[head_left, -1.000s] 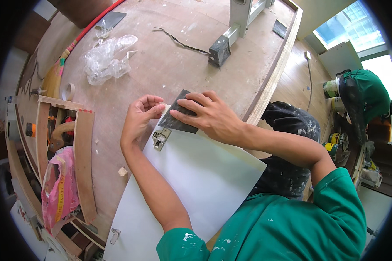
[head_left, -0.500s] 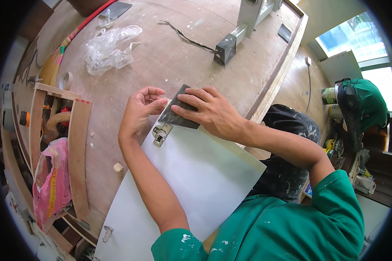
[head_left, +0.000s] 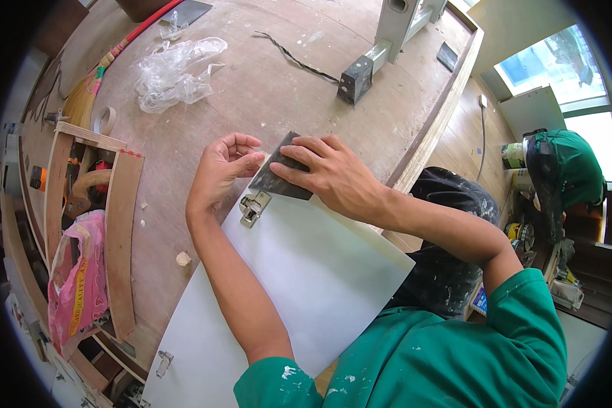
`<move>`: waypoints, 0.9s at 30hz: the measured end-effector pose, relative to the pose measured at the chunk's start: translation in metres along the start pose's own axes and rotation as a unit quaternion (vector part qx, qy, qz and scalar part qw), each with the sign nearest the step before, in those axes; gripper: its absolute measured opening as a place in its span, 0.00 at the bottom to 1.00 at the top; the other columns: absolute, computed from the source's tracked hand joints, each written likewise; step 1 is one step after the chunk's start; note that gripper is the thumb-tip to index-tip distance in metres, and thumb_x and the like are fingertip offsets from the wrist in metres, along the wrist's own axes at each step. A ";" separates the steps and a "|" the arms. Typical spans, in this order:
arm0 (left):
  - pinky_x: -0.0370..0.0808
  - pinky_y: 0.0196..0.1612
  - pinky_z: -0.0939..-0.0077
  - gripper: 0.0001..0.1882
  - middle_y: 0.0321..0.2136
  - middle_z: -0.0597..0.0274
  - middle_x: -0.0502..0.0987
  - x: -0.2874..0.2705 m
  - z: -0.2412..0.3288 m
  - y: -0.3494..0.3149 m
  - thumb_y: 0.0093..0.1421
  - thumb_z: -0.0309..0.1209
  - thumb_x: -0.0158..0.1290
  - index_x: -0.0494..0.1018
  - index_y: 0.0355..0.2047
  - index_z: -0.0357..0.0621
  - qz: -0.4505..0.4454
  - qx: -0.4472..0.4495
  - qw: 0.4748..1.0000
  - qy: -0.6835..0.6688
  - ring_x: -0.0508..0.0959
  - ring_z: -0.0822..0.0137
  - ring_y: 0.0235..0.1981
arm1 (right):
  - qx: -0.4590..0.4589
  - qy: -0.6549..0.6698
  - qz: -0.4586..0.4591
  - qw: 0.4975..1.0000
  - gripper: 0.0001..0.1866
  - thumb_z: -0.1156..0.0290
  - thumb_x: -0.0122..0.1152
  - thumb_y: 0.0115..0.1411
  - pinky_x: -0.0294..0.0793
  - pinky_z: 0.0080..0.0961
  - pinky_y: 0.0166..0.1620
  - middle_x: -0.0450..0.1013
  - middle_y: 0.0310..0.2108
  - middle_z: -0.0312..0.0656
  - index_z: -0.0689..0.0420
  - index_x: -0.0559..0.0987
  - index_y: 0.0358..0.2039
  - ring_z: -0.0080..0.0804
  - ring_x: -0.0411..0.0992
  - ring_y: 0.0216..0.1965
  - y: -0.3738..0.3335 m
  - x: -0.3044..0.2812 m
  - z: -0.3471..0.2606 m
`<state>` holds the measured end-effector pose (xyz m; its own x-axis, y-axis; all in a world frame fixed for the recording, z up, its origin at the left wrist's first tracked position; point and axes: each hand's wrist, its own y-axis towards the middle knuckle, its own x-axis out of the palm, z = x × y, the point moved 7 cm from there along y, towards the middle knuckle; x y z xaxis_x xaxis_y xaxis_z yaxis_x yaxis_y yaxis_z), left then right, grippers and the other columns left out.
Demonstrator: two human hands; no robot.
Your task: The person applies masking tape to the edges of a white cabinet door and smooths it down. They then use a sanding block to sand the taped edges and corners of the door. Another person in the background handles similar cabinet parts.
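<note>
A white cabinet door point(head_left: 285, 272) lies at a slant before me, bearing a metal hinge point(head_left: 254, 208) near its far end and another hinge point(head_left: 164, 363) at the lower left. Under the fingers of my right hand point(head_left: 340, 173) a dark sheet of sandpaper point(head_left: 277, 178) is held, pressed over the door's far edge. My left hand point(head_left: 221, 170) is beside the far corner, its fingers loosely curled and its thumb apart from them, pointing at the corner. Nothing shows in that hand. The sandpaper's underside is hidden.
Left, a wooden tool carrier point(head_left: 124, 238) holds a handsaw point(head_left: 85, 190) and a pink bag point(head_left: 78, 279). Beyond lie a clear plastic bag point(head_left: 177, 75), tape roll point(head_left: 105, 121) and broom point(head_left: 85, 98). A ladder foot point(head_left: 355, 80) stands ahead. Another person point(head_left: 570, 166) bends by paint cans point(head_left: 515, 155) at right.
The view has shifted slightly. Both hands keep nearly the same place on and beside the door, and the sandpaper stays at its far edge.
</note>
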<state>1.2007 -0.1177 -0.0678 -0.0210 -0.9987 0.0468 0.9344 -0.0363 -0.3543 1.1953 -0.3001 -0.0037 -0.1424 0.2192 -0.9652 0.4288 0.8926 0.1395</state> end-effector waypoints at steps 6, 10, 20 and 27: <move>0.78 0.40 0.81 0.16 0.33 0.67 0.79 0.000 -0.003 0.000 0.61 0.31 0.64 0.75 0.46 0.38 -0.011 -0.013 1.000 -0.006 0.78 0.79 0.34 | -0.022 -0.042 0.022 0.999 0.26 0.73 0.61 0.56 0.70 0.31 0.50 0.69 0.52 0.38 0.51 0.76 0.58 0.34 0.67 0.55 0.003 -0.006 -0.003; 0.78 0.41 0.81 0.15 0.33 0.67 0.79 -0.001 -0.003 -0.002 0.63 0.35 0.62 0.77 0.45 0.38 0.020 -0.024 0.999 -0.012 0.77 0.78 0.34 | -0.023 -0.040 0.016 0.999 0.26 0.73 0.61 0.56 0.71 0.30 0.48 0.70 0.51 0.38 0.52 0.77 0.58 0.34 0.67 0.55 0.004 -0.008 -0.003; 0.75 0.38 0.80 0.09 0.30 0.68 0.79 -0.001 -0.004 0.000 0.62 0.34 0.62 0.79 0.37 0.41 -0.014 -0.001 1.000 0.024 0.77 0.77 0.32 | -0.026 -0.033 0.005 0.999 0.27 0.74 0.63 0.55 0.73 0.30 0.46 0.70 0.50 0.39 0.53 0.77 0.57 0.35 0.68 0.54 0.008 -0.009 -0.004; 0.76 0.38 0.79 0.09 0.31 0.67 0.80 -0.001 -0.006 0.000 0.63 0.34 0.62 0.79 0.37 0.41 -0.010 -0.012 1.000 0.020 0.78 0.77 0.32 | -0.032 -0.038 0.015 0.999 0.26 0.73 0.63 0.56 0.73 0.30 0.47 0.71 0.50 0.39 0.53 0.77 0.57 0.35 0.68 0.54 0.008 -0.011 -0.004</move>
<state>1.1985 -0.1170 -0.0730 -0.0540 -0.9984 0.0159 0.9249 -0.0560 -0.3760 1.1967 -0.2940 0.0086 -0.0617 0.2174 -0.9741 0.3734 0.9102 0.1794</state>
